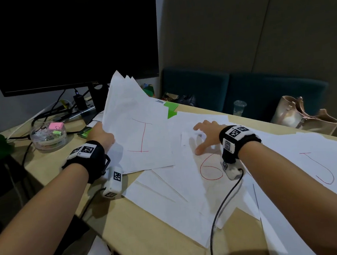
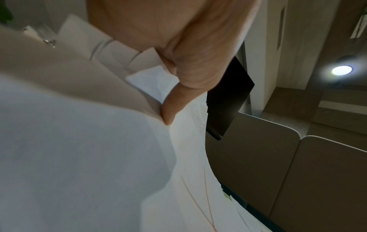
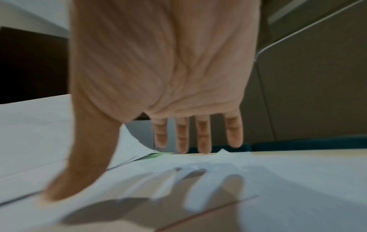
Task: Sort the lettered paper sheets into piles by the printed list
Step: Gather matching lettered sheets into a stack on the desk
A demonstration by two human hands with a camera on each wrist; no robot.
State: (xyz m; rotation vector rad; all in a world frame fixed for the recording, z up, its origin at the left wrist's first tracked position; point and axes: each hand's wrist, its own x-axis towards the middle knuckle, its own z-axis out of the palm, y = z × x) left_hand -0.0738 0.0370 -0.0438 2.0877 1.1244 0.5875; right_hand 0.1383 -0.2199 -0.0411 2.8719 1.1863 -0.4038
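My left hand [image 1: 102,136] grips a fanned stack of white sheets [image 1: 136,118] by its left edge and holds it tilted up off the table; the top sheet shows a red "I" [image 1: 142,137]. In the left wrist view my thumb [image 2: 174,106] pinches the stack of sheets [image 2: 79,141]. My right hand [image 1: 206,135] hovers flat with fingers spread over the loose sheets on the table, just above a sheet with a red "6" or "G" [image 1: 210,169]. A sheet with a purple "J" [image 1: 321,168] lies to the right. In the right wrist view my right hand's fingers [image 3: 202,135] are straight.
A dark monitor [image 1: 62,39] stands at the back left with cables and a clear stationery tub [image 1: 48,137] beside it. Green paper scraps [image 1: 171,109] lie behind the sheets. A beige bag [image 1: 300,114] and a plastic cup [image 1: 239,107] sit beyond the table's far edge.
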